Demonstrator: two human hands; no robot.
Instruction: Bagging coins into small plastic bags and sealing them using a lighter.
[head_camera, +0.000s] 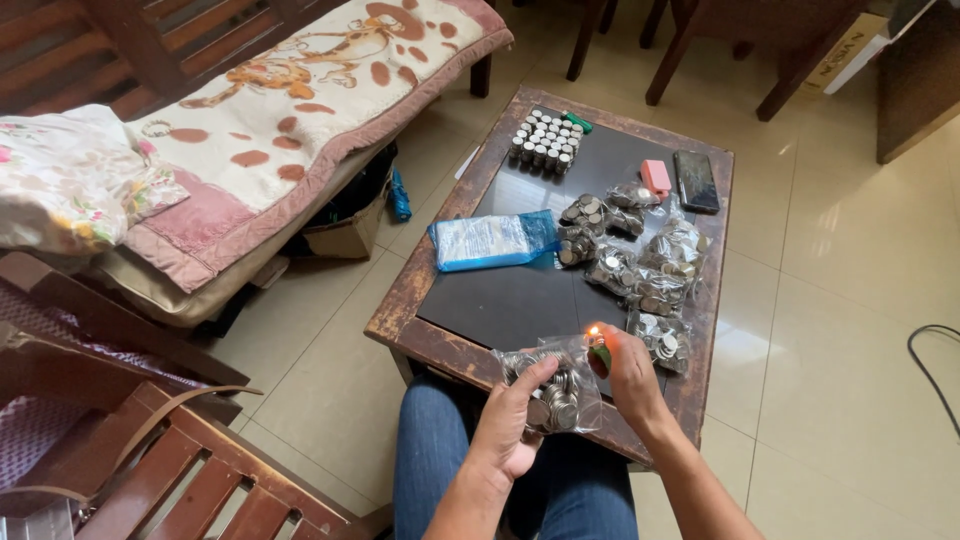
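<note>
While left hand (515, 425) holds coin bag (548, 385) — right hand (625, 375) flames lighter (598, 352).

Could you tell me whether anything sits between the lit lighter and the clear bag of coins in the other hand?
Nothing visible does. The right hand holds the lighter with its flame right at the top edge of the bag of coins, which the left hand grips from below.

My left hand (515, 425) is raised in front of me, fingers curled in a firm grip, thumb pointing up. My right hand (628, 372) sits just beside it, closed in a pinching grip, forearm angling in from the lower right.
</note>
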